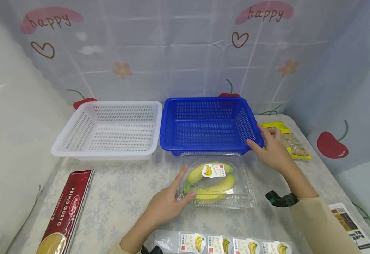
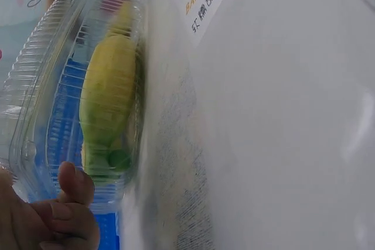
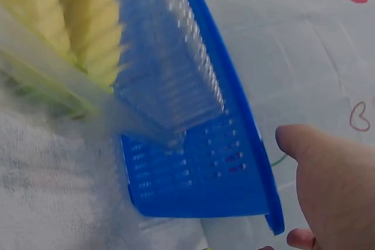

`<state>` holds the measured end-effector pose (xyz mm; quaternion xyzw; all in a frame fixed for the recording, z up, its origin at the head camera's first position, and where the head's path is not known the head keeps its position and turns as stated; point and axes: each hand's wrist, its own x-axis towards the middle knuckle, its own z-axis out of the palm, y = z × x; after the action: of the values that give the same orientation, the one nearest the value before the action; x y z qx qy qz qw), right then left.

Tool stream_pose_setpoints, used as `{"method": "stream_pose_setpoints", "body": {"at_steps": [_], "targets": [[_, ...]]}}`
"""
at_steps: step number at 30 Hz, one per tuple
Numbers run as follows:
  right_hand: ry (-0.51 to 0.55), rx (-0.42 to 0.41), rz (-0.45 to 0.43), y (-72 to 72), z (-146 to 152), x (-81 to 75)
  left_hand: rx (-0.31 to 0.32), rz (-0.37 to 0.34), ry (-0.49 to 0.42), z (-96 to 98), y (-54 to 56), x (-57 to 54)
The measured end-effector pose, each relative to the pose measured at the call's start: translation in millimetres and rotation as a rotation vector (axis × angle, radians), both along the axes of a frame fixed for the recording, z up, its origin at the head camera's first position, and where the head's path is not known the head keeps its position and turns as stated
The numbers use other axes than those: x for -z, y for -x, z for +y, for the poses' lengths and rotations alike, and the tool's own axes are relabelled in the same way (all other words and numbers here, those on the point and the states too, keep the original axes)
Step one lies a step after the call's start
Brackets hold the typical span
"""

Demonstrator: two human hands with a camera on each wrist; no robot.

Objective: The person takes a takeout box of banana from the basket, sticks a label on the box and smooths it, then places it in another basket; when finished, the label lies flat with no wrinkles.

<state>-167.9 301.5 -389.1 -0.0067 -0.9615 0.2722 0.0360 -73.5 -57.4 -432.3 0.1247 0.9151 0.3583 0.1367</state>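
A clear plastic clamshell box (image 1: 246, 192) with bananas (image 1: 215, 190) inside sits on the table, a banana sticker (image 1: 218, 170) on its lid. My left hand (image 1: 166, 204) is at the box's left side, index finger extended along the edge and thumb over the front left corner. In the left wrist view, the green-tipped bananas (image 2: 108, 98) show through the box wall, with curled fingertips close by. My right hand (image 1: 273, 150) is beside the front right corner of the blue basket (image 1: 204, 146), thumb and fingers spread. In the right wrist view, the thumb (image 3: 293, 139) is just off the basket rim.
A white basket (image 1: 105, 154) stands left of the blue one. A red spaghetti pack (image 1: 66, 208) lies at left, a yellow-edged bag (image 1: 294, 144) behind my right hand. A strip of banana stickers (image 1: 220, 244) lies at the front. A white printed packet (image 1: 351, 227) is at far right.
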Motion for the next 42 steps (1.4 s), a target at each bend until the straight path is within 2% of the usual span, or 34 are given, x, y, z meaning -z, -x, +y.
{"method": "stream_pose_setpoints", "body": {"at_steps": [3, 9, 15, 22, 28, 38, 42], "targets": [[0.001, 0.004, -0.049, 6.9, 3, 3.7, 0.007, -0.037, -0.053, 1.0, 0.8, 2.4], [0.074, 0.009, -0.1, 15.1, 5, 10.7, 0.006, -0.092, -0.13, 0.8, 2.2, 2.1], [0.138, -0.022, -0.148, 20.5, 8, 16.7, 0.014, -0.191, -0.28, -1.5, 2.2, 0.7], [0.161, -0.06, -0.188, 23.0, 10, 20.0, 0.03, -0.28, -0.424, -4.9, 4.7, 5.8], [0.182, -0.08, -0.184, 24.2, 12, 21.0, 0.035, -0.324, -0.457, -10.2, 2.6, 6.8], [0.219, -0.102, -0.177, 24.0, 13, 21.7, 0.066, -0.31, -0.434, -21.5, -3.0, 3.3], [0.241, -0.11, -0.175, 23.7, 13, 22.2, 0.068, -0.338, -0.449, -23.8, -3.8, 0.8]]}}
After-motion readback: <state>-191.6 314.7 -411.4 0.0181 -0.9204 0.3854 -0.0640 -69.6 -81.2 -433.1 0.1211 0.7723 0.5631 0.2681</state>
